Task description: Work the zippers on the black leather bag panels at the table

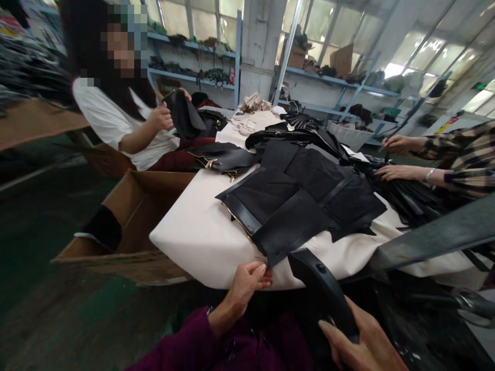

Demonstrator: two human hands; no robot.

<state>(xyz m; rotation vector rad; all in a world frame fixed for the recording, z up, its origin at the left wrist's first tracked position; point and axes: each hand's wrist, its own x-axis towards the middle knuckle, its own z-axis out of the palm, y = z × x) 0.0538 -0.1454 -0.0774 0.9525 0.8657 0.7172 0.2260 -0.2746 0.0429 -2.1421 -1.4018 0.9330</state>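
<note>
At the near edge of the white-covered table, my left hand pinches the lower corner of a black panel. The panel looks like leather or fabric, and a gold-toned zipper runs along the edge of the piece beneath it. My right hand is wrapped around a black, curved hand tool with a round knob or button near its wide front end. That end is close to the panel's right side; I cannot tell whether they touch. More black panels overlap behind.
An open cardboard box stands left of the white-covered table. A seated person holds a black piece there. Another person's hands rest on stacked black strips at right. A grey metal beam crosses the near right.
</note>
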